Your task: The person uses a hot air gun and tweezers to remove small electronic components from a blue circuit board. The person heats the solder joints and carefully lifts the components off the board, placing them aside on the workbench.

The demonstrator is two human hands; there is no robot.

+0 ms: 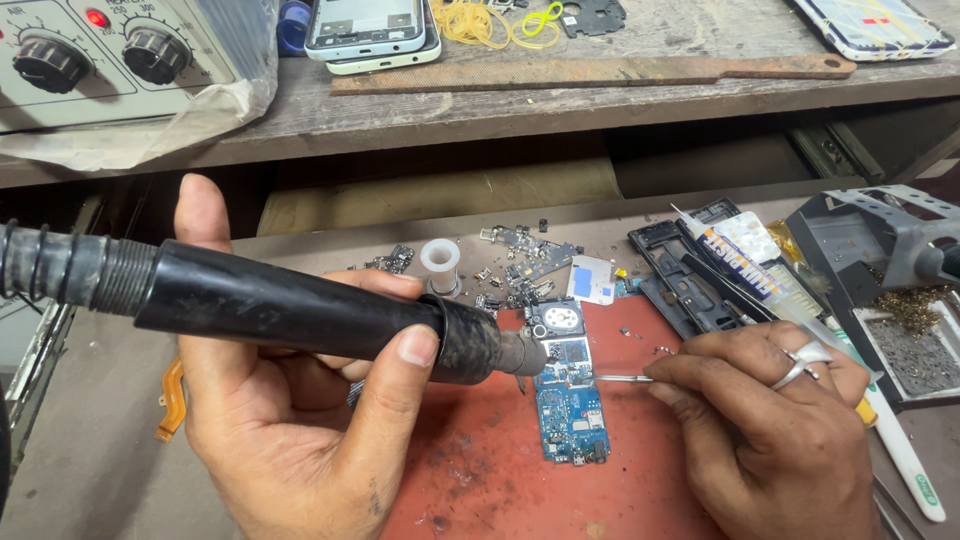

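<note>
The left hand (290,400) is wrapped around a thick black hot-air handle with a ribbed hose (250,300); thumb and fingers press together on its barrel. The right hand (770,420) pinches thin metal tweezers (622,378), and their tip touches a small blue circuit board (570,400) lying on a red work mat (480,470) on the surface (90,440).

I think the board may slip on the mat if the tweezers push sideways, and heat from the nozzle kept so close may damage parts beside the worked spot.

The handle's long axis runs left to right, with the nozzle pointing right and slightly down at the upper part of the board. The board's long axis runs away from the person.
</note>
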